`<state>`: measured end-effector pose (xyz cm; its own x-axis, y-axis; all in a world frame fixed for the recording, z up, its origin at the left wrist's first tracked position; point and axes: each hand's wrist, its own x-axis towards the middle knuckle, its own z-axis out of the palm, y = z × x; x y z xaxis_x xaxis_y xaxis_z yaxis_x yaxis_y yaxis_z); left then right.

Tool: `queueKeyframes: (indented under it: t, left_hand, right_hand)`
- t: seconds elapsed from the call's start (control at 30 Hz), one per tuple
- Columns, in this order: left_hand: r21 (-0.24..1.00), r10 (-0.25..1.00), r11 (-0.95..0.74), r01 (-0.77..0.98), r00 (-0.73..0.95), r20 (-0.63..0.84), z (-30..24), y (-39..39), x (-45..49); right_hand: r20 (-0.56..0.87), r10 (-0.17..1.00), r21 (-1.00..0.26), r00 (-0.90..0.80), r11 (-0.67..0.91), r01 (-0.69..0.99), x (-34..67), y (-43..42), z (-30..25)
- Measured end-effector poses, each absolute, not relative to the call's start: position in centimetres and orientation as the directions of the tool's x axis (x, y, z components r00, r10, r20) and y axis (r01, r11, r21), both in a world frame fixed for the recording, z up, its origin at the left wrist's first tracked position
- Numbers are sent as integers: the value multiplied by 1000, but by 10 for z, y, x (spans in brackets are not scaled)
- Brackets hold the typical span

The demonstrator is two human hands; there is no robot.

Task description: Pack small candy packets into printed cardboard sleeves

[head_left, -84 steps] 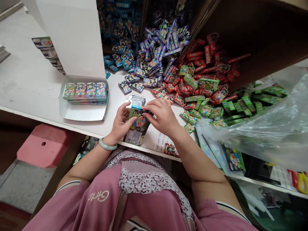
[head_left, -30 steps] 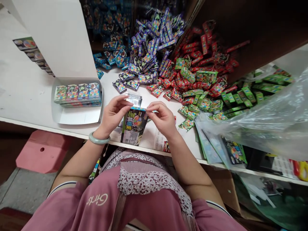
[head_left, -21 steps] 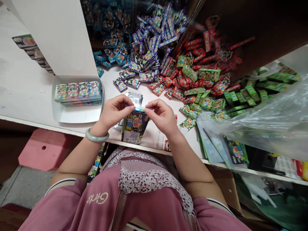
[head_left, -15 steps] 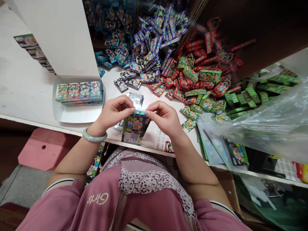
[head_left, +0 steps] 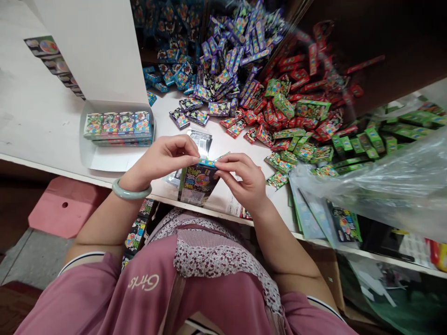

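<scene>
Left hand [head_left: 164, 156] pinches upright dark printed pouch [head_left: 197, 182].

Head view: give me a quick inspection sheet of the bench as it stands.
Surface: white table, crowded on the right.
Job's things: printed pouch upright at the near edge, held at its top.
Clutter: purple packets, red packets, green packets, white tray with one row of packets, clear plastic bag.
Grippers: left hand and right hand pinch the pouch's top.
Cables: nothing seen.
Surroundings: pink stool beneath the table.
</scene>
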<state>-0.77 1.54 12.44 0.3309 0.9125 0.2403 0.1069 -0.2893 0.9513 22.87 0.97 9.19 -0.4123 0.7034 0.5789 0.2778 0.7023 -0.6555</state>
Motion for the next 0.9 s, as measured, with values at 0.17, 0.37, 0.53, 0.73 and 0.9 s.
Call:
queueKeyframes:
  t: [0.17,0.37,0.53,0.73,0.9]
  left_hand:
    - [883,846,-443,153,396,356,122,12,-14]
    - [764,792,-601,235,309,527,94,4,-16]
    - [852,855,-508,127,189,482,71,5,-10]
    - [802,821,-566,189,220,527,72,10,-9]
    - [771,794,-608,192,182,581,71,15,-12]
  right_hand:
    - [666,623,-582,-411,778,235,229,10,84]
    - [571,742,-687,-352,666,291,220,8,78]
    - [493,810,-780,-318,573,250,216,10,74]
    - [517,805,-760,-290,588,277,206,14,71]
    - [327,866,-833,-379,454,318,241,12,65]
